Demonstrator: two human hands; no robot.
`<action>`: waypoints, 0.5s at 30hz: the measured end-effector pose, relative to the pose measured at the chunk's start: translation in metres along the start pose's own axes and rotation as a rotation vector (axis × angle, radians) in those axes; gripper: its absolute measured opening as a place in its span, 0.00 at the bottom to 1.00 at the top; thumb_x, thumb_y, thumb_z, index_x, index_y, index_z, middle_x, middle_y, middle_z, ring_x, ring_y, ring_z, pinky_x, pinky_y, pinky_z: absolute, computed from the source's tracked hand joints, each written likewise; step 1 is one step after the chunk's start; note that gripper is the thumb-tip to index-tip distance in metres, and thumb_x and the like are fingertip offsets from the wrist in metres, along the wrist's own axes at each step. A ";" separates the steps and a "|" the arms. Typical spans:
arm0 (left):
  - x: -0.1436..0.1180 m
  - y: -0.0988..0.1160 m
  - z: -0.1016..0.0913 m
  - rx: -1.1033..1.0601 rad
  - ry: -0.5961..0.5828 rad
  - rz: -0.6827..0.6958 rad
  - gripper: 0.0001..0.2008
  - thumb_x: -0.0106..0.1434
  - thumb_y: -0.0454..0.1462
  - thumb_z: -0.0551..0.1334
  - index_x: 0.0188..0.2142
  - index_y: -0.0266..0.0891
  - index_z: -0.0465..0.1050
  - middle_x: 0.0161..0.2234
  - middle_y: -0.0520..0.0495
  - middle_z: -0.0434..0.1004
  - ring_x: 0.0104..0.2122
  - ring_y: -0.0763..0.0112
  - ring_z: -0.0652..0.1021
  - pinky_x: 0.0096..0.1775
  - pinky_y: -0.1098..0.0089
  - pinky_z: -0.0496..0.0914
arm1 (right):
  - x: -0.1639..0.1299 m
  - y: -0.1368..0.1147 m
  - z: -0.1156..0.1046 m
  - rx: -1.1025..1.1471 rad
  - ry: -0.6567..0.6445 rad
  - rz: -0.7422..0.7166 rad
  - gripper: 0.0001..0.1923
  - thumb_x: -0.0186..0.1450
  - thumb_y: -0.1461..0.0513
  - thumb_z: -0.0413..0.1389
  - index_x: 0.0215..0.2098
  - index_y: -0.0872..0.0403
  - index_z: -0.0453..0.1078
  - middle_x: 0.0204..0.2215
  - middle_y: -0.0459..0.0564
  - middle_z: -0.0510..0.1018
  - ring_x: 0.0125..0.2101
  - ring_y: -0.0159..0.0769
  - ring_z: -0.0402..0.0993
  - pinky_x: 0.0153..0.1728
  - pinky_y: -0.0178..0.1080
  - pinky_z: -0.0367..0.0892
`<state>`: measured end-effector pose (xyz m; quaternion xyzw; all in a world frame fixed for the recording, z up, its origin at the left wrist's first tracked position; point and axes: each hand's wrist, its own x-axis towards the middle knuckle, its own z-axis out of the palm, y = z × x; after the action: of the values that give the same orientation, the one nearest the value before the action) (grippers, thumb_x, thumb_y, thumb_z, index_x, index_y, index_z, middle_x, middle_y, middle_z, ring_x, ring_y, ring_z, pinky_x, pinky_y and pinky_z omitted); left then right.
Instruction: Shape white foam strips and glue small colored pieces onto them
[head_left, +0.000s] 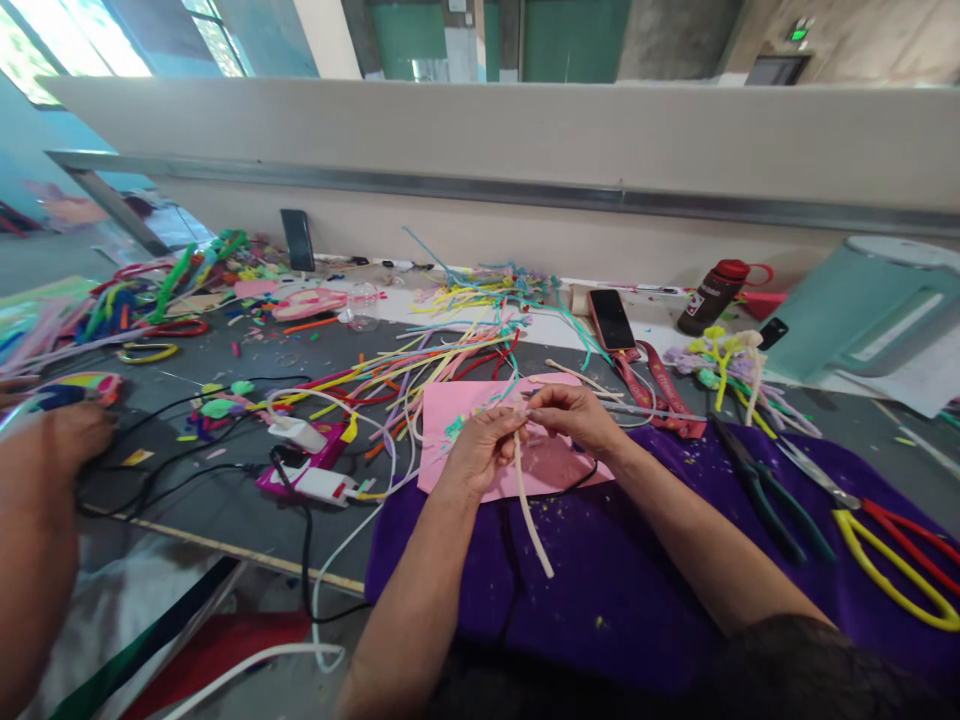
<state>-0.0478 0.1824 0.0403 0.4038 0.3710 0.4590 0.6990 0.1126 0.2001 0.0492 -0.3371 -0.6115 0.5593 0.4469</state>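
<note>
Over the purple cloth [637, 590], left hand [480, 452] and right hand [574, 415] each grip clamped on a cream pipe cleaner [531, 515].

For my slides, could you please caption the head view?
Left hand and right hand pinch a cream pipe cleaner above pink paper.

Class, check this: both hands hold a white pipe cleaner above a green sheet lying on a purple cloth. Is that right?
Not quite. In the head view the sheet is pink, not green. The rest holds: left hand and right hand hold the white pipe cleaner above it, on the purple cloth.
</note>
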 end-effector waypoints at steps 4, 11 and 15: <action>0.000 0.000 0.001 0.005 0.025 -0.020 0.10 0.48 0.39 0.66 0.23 0.32 0.70 0.17 0.53 0.71 0.10 0.86 0.62 0.11 0.81 0.52 | 0.000 0.002 0.001 -0.024 0.019 -0.005 0.07 0.53 0.60 0.60 0.26 0.56 0.71 0.20 0.42 0.71 0.18 0.23 0.62 0.19 0.28 0.60; 0.000 0.002 -0.001 -0.033 0.009 -0.042 0.10 0.48 0.38 0.65 0.21 0.32 0.69 0.17 0.53 0.70 0.10 0.88 0.61 0.11 0.82 0.50 | -0.002 -0.016 -0.012 -0.168 0.065 0.029 0.12 0.53 0.58 0.59 0.33 0.56 0.71 0.23 0.43 0.72 0.18 0.24 0.64 0.19 0.29 0.61; -0.001 0.005 -0.002 -0.064 0.004 -0.055 0.09 0.48 0.38 0.65 0.22 0.32 0.70 0.17 0.53 0.71 0.09 0.89 0.61 0.11 0.83 0.50 | -0.012 -0.027 -0.043 -0.494 0.234 0.119 0.12 0.57 0.56 0.53 0.31 0.56 0.69 0.22 0.44 0.73 0.17 0.24 0.63 0.19 0.29 0.59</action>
<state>-0.0517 0.1833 0.0444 0.3697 0.3685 0.4522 0.7232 0.1594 0.2012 0.0728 -0.5334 -0.6527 0.3760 0.3849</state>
